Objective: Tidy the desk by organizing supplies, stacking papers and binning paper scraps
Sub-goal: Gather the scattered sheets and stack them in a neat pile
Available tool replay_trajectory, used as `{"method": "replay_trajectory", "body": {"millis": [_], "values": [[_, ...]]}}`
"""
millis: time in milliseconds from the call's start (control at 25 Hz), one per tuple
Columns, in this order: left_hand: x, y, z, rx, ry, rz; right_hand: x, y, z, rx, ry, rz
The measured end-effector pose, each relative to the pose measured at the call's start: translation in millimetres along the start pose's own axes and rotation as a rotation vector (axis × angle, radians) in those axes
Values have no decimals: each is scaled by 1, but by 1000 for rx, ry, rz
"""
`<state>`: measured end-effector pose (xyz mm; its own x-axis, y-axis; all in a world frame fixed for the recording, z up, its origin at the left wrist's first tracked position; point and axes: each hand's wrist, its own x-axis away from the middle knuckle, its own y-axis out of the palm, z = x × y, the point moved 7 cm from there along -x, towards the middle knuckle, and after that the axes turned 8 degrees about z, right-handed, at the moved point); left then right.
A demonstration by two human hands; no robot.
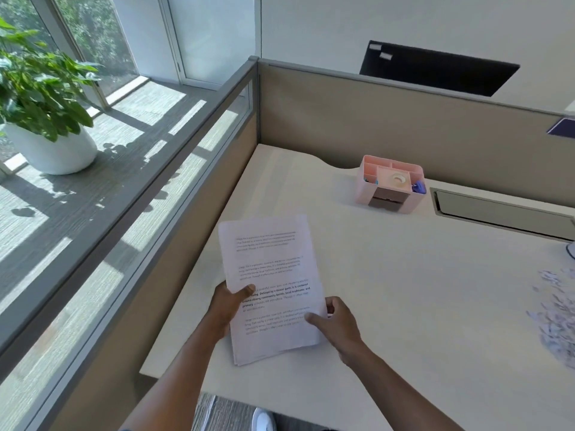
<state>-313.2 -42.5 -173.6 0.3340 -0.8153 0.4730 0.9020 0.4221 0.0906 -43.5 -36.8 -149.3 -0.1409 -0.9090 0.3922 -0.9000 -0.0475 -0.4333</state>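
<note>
Both forearms reach forward from the bottom of the view, converging on a stack of papers over the near left part of the table.

Left hand: at the stack's left edge, thumb laid across the top sheet, the other fingers hidden beneath. It pinches the stack between thumb and fingers.

Right hand: at the stack's right edge near the lower corner, thumb pressed on the printed face, fingers curled round the edge. It also grips the stack.

Papers: printed text facing up, far end tilted slightly left. Whether the lower edge touches the table cannot be told.

Pink organizer: stands toward the back of the table, well apart from the papers, near the partition. A tape roll sits in its middle compartment.

Paper scraps: scattered at the right edge of the table, blurred.

Potted plant: on the floor beyond the left partition, by the window.
</note>
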Motion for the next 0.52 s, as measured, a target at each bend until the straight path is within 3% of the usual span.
{"method": "replay_trajectory", "body": {"millis": [160,360,520], "values": [[15,49,34,-36,71,-130,-13,-56,-8,-97,-65,110],[40,127,72,-28,169,-358,-35,-118,-45,-317,-196,60],[55,179,75,-50,181,-428,-43,-171,-48,-400,-254,97]]}}
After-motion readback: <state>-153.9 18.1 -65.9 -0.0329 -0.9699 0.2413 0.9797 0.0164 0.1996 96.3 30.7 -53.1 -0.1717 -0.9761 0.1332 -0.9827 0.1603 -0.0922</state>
